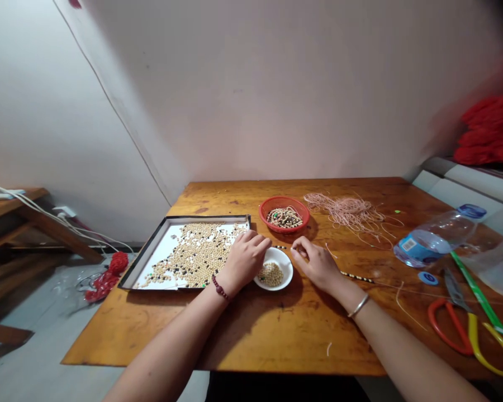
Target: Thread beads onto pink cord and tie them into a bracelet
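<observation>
My left hand [248, 255] is closed over the left rim of a small white dish [288, 269], its fingertips mostly hidden. The dish holds pale beads [271, 274]. A string of black and pale beads [280, 247] runs from the left fingertips towards my right hand [316, 261], whose fingers are curled in a pinch around it. More of the beaded string comes out beyond the right wrist, trailing a thin thread to the right. Left of the dish, a black-edged tray [152, 244] with a white bottom carries many loose pale and dark beads [203, 251].
A red basket [284, 228] of beaded strings stands behind the dish, beside a tangle of pink cord [346, 212]. On the right of the wooden table [276, 340] lie a plastic bottle [423, 245], a blue cap [428, 278], scissors [448, 324] and a green strip [480, 293].
</observation>
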A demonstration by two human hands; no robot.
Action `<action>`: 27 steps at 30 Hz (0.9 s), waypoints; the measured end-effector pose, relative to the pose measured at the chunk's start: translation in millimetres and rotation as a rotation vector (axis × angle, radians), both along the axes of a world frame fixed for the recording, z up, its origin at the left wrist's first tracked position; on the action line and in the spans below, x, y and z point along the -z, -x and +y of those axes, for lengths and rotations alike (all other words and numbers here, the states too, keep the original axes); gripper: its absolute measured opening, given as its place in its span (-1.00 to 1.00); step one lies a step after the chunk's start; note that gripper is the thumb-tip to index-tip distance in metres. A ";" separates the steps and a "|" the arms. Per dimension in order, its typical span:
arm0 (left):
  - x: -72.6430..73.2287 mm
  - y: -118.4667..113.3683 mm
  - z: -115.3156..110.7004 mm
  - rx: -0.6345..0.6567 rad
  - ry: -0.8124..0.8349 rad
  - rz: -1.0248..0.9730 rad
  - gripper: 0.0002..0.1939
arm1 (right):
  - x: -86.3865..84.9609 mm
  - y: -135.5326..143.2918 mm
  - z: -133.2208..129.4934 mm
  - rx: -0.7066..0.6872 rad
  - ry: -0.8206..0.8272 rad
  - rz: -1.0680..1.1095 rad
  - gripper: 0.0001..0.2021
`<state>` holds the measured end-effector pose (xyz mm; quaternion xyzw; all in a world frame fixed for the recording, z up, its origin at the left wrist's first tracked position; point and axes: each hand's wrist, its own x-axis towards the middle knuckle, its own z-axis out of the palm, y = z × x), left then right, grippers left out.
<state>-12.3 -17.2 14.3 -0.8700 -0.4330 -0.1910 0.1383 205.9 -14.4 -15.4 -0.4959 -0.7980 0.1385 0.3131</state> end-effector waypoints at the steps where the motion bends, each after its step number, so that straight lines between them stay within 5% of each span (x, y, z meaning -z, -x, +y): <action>1: -0.1 0.4 -0.3 -0.010 0.001 -0.016 -0.87 | -0.4 -0.7 0.1 -0.009 -0.008 -0.004 -0.79; 6: 0.8 0.7 -2.2 -0.025 0.021 -0.058 -0.88 | 1.0 -1.7 1.5 -0.008 -0.076 -0.090 -0.72; 13: 1.5 3.4 -0.4 -0.070 0.011 -0.101 -0.86 | 3.9 -6.2 9.5 0.177 -0.119 -0.150 -0.69; 21: -0.9 2.5 -2.6 -0.046 0.026 -0.069 -0.86 | -1.2 -1.1 6.9 -0.066 -0.157 0.091 -0.83; 27: -1.8 2.3 -2.0 -0.040 0.021 -0.071 -0.86 | -2.4 3.0 4.4 -0.024 -0.267 0.048 -0.88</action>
